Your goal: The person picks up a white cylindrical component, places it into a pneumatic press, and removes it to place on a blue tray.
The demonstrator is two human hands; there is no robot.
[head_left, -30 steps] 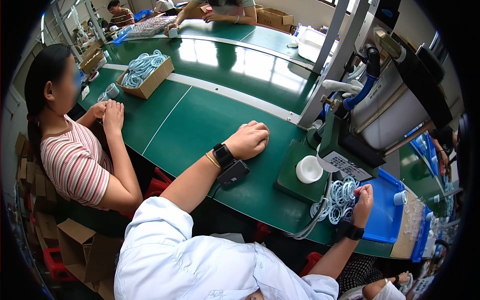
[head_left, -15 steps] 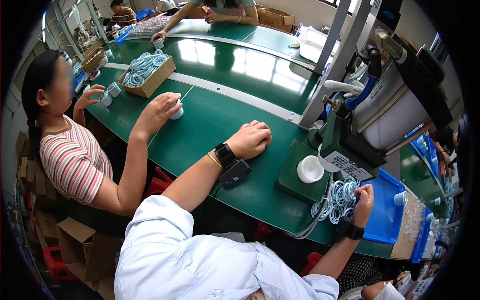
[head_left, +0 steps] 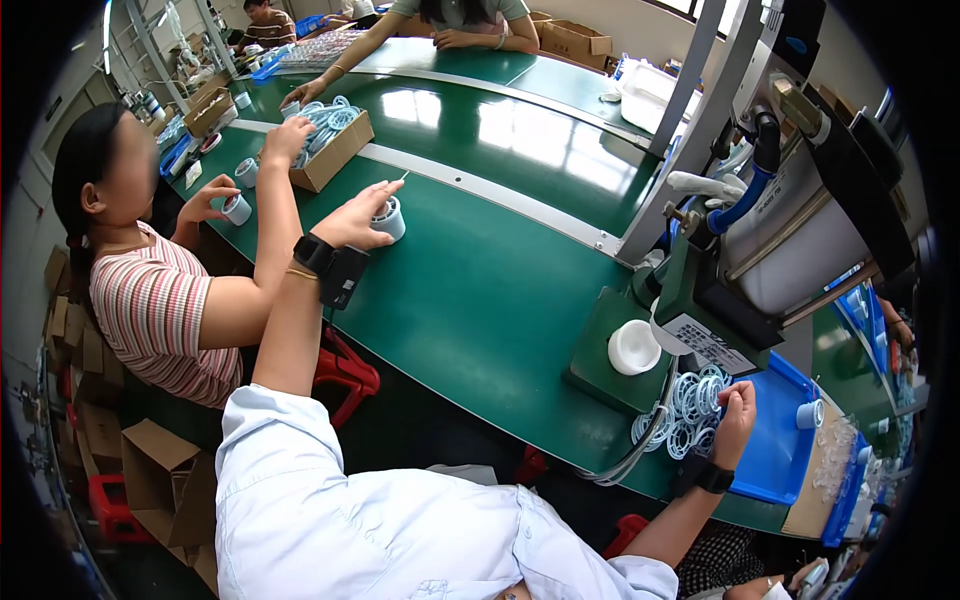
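My left hand [head_left: 352, 218] reaches out over the green table. Its thumb and fingers span a light blue cylindrical part [head_left: 391, 222] with a ringed, open top. Near the pile of light blue plastic rings [head_left: 692, 400], my right hand [head_left: 738, 415] has its fingers curled together; whatever is inside them is hidden. A white round cup-shaped holder [head_left: 633, 347] sits on a dark green block [head_left: 608, 365] between my hands, under the press machine [head_left: 790, 230].
A co-worker at the left grips a similar part [head_left: 237, 209] and reaches toward a cardboard box [head_left: 340, 152] of light blue rings. A blue tray [head_left: 770, 455] lies at the right, with another part [head_left: 810, 414] at its edge. Across the table, another person's hand [head_left: 303, 92] touches a part.
My left hand has moved left and away from me, from the bare table to the cylindrical part. The co-worker's hand has left that part for the box. My right hand stays nearly still.
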